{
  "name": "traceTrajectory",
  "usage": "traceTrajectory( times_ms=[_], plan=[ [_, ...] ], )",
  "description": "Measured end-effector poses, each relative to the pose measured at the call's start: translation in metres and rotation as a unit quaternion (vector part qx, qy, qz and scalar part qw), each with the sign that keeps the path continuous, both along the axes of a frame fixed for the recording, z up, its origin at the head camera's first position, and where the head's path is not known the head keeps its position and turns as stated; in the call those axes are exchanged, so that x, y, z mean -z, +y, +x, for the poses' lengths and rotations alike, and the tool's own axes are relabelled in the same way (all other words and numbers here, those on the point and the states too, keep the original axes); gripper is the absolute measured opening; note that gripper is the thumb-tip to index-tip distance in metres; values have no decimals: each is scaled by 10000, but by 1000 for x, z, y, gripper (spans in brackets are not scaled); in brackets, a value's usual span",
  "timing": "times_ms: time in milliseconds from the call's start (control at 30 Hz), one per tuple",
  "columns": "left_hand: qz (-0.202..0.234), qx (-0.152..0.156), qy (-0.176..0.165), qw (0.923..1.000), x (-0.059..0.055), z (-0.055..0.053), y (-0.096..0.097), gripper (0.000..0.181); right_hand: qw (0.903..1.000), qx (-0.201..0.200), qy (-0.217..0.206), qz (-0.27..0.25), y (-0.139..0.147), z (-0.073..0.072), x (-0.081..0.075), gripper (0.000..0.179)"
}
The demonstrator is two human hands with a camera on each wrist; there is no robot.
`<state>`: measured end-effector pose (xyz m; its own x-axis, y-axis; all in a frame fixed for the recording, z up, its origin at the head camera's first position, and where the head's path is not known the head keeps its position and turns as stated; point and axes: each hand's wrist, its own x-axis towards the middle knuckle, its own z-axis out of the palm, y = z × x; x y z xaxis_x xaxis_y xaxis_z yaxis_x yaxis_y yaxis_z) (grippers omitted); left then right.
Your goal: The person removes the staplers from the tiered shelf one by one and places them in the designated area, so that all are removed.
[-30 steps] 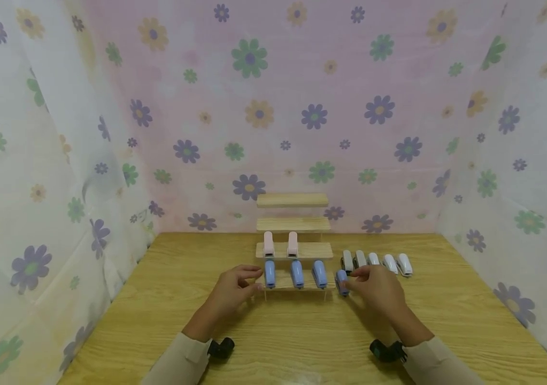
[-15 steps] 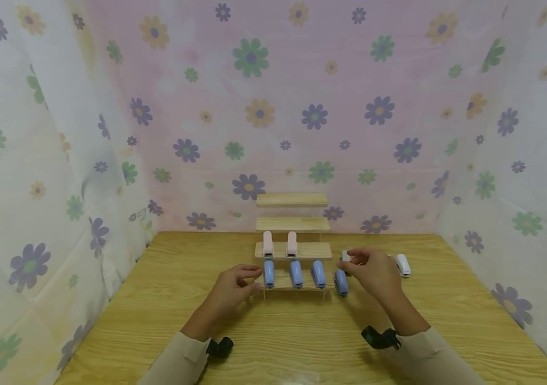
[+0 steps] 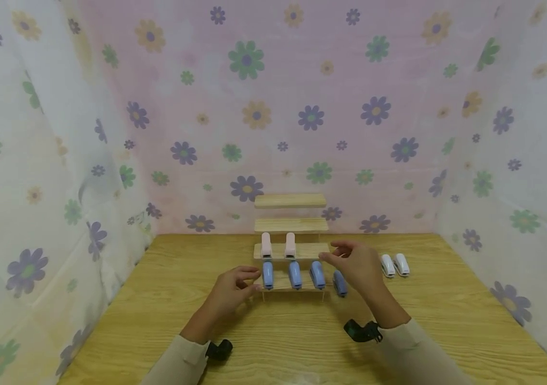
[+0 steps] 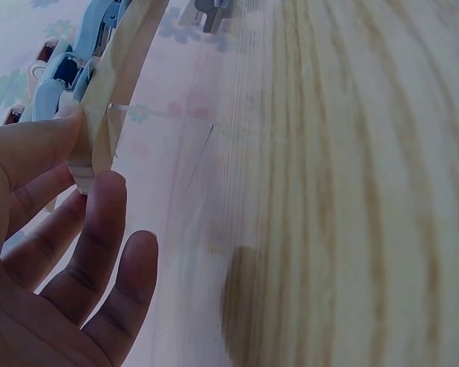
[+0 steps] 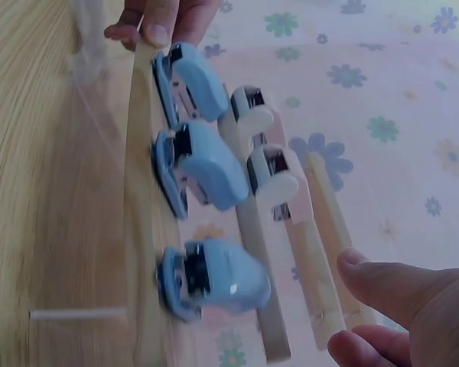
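Three blue staplers [image 3: 294, 275] line the lowest shelf [image 3: 281, 278] as the left hand [image 3: 232, 292] touches its end, whether pinching unclear; the right hand [image 3: 359, 269], fingers spread, hovers near two pink staplers' [image 3: 290, 244] shelf [image 3: 308, 250].

Three blue staplers [image 3: 294, 274] on the bottom wooden shelf [image 3: 281, 280], two pink staplers [image 3: 290, 245] above, another blue stapler [image 3: 339, 283] beside

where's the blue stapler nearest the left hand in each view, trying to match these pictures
Head: blue stapler below centre, leftmost on the lowest shelf.
Left wrist: upper left, just above the thumb.
Right wrist: upper left of centre, topmost of the three blue ones.
Shared landmark: the left hand.
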<state>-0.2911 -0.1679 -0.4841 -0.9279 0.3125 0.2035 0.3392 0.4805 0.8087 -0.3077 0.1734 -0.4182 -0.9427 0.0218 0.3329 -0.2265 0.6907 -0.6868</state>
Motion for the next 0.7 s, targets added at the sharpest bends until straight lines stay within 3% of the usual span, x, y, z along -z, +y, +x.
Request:
traceTrajectory(
  times_ms=[500, 700],
  plan=[
    [80, -81, -63, 9999, -1, 1, -1, 38, 9997, -243, -15, 100, -62, -7, -9, 60],
    [57, -3, -30, 10000, 0, 1, -1, 38, 9992, -33, -217, 341, -78, -8, -10, 73]
  ],
)
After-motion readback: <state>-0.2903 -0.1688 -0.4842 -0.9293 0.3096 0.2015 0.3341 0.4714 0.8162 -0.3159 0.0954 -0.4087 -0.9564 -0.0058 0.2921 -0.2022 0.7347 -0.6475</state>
